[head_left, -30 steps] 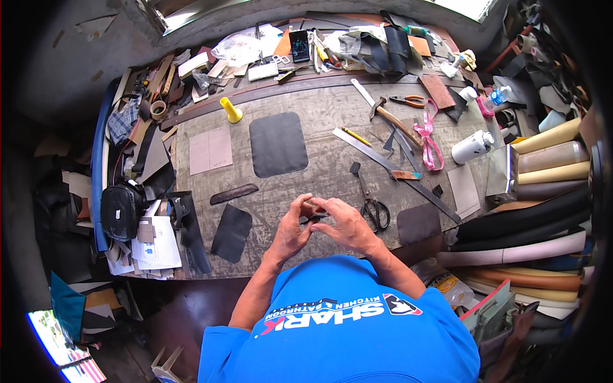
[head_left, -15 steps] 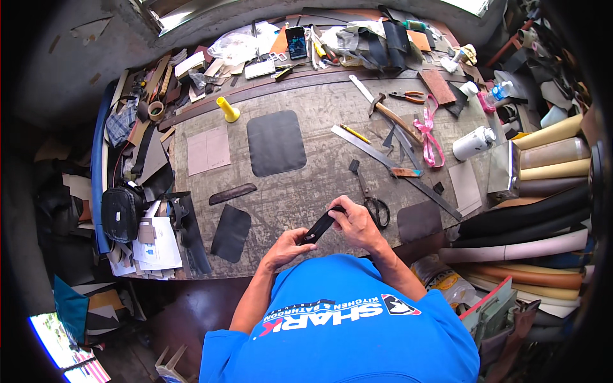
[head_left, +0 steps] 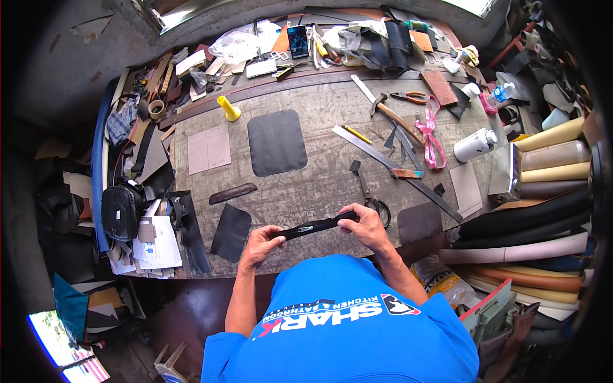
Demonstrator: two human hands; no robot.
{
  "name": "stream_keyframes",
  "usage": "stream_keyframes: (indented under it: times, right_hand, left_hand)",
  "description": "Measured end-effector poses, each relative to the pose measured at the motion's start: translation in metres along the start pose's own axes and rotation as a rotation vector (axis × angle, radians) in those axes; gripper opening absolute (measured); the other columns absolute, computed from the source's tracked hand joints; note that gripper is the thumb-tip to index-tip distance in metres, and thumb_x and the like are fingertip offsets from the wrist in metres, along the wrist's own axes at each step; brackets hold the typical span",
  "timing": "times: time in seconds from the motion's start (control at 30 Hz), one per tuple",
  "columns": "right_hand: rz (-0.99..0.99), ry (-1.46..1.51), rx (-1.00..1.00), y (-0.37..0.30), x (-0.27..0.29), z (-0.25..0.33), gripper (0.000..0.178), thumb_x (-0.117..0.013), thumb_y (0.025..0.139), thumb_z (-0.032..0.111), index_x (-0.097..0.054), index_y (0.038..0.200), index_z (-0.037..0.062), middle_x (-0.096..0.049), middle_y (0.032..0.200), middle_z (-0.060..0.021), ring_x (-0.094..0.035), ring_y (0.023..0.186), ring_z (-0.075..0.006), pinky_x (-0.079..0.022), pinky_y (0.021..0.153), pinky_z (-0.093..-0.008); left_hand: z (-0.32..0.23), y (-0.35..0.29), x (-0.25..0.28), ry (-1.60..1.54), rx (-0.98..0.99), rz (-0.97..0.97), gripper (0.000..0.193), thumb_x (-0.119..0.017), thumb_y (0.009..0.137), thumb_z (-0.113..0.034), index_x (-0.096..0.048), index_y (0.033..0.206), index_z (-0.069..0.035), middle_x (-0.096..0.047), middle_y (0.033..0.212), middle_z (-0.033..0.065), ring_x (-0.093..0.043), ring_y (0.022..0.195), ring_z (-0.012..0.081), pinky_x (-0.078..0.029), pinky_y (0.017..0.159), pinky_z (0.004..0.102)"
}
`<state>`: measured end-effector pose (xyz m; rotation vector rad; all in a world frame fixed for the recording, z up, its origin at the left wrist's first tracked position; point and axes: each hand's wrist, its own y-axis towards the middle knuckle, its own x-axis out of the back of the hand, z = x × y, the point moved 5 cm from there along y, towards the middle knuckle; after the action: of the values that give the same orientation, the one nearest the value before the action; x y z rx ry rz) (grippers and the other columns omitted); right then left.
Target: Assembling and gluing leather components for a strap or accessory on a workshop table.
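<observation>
A black zipper [head_left: 319, 225] with a silver pull is stretched between my two hands above the table's near edge. My left hand [head_left: 260, 245] pinches its left end, and my right hand [head_left: 365, 228] pinches the other. Just past my right hand lies a pair of black-handled scissors [head_left: 381, 212], partly covered by it. To the left of my left hand rests a dark leather piece [head_left: 231, 232] with rounded corners. A narrow dark strip [head_left: 233, 193] lies beyond that, and a larger black rounded panel [head_left: 278, 143] sits farther back on the table.
A hammer [head_left: 396, 117], metal rulers [head_left: 364, 153], pliers [head_left: 408, 97] and a pink ribbon [head_left: 431, 137] lie at the right. A yellow cone-like stand [head_left: 228, 109] is at the left back. Scraps and a phone [head_left: 297, 42] line the far edge; material rolls [head_left: 549, 156] fill the right side.
My left hand has moved left and my right hand slightly right and down. The zipper, bunched and slanted before, is now pulled out nearly level with its silver pull showing.
</observation>
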<state>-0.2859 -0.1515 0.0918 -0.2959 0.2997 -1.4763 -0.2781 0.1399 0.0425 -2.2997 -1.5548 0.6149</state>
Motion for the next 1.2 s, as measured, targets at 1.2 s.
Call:
stream_keyframes:
  times: [1.2]
  right_hand:
    - [-0.073,0.075,-0.137,0.063,-0.014,-0.089,0.018,-0.067,0.090,0.018,-0.066,0.095,0.0009,-0.060,0.078,-0.0017,-0.058,0.067,-0.0101,-0.052,0.061,-0.0247]
  left_hand:
    - [0.042,0.047,0.021,0.060,0.002,-0.229,0.011,-0.062,0.092,-0.010,-0.058,0.099,-0.001,-0.065,0.073,0.0064,-0.062,0.060,0.0101,-0.051,0.053,0.0233]
